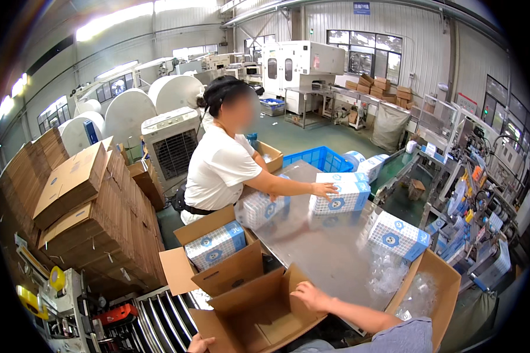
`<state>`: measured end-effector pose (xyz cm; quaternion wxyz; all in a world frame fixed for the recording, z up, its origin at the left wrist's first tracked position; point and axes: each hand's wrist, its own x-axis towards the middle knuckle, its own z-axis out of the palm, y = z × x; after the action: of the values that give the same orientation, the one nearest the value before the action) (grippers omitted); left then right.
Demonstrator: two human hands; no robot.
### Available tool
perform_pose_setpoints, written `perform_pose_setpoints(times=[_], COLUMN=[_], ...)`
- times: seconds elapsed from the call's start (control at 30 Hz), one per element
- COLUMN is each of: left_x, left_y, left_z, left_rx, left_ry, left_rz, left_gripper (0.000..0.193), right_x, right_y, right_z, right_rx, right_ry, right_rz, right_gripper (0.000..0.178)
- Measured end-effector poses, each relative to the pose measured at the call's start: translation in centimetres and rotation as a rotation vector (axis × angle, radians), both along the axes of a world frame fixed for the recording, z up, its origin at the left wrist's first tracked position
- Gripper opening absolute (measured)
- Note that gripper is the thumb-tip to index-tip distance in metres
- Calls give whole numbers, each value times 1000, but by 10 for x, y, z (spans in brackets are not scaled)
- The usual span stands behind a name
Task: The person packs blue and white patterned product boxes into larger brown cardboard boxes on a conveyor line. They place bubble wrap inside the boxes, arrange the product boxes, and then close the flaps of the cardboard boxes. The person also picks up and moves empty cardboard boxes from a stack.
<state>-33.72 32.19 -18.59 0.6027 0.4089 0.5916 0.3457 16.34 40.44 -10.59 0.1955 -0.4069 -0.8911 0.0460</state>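
Observation:
An open cardboard box (265, 332) sits in front of me at the near end of the roller conveyor, its inside bare. My left hand (201, 343) grips its near left edge, partly cut off by the frame's lower border. My right hand (311, 296) is closed over the upper rim on the box's right side. Just beyond, another open box (229, 279) holds a white and blue patterned pack (215, 246). Across the metal table, a co-worker in a white shirt (218, 170) has one hand on a pack (341, 194) and the other by a second pack (262, 209).
More of the packs (397, 235) lie on the metal table (309, 241). A box with clear plastic wrap (418, 291) stands at my right. Stacked flat cardboard (106, 235) rises at the left, beside the roller conveyor (159, 320). A blue crate (321, 157) and machinery (471, 194) lie beyond.

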Motion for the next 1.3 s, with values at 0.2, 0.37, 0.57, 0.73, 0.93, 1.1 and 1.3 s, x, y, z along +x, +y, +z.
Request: perform_pose_setpoints(times=[0.2, 0.37, 0.57, 0.73, 0.93, 1.1, 1.3], left_x=[16, 28, 44, 58, 88, 127, 195], left_y=[0, 11, 10, 10, 5, 18, 74], left_z=[-13, 25, 23, 23, 67, 88, 190], left_rx=[-138, -93, -78, -3, 107, 590, 455], left_ry=[36, 146, 237, 312, 515, 346, 320], left_rz=[130, 117, 92, 37, 37, 469, 398], left_gripper=[34, 26, 26, 30, 36, 41, 24], right_x=[28, 8, 74, 112, 119, 208, 221], right_y=[22, 1, 4, 2, 54, 163, 316], right_z=[-8, 57, -14, -57, -2, 9, 69], right_rx=[-721, 225, -667, -590, -1140, -391, -338], right_ry=[729, 125, 581, 347, 788, 586, -5], right_rz=[-730, -714, -825, -824, -879, -1067, -1205], right_gripper=[48, 49, 36, 47, 48, 64, 129])
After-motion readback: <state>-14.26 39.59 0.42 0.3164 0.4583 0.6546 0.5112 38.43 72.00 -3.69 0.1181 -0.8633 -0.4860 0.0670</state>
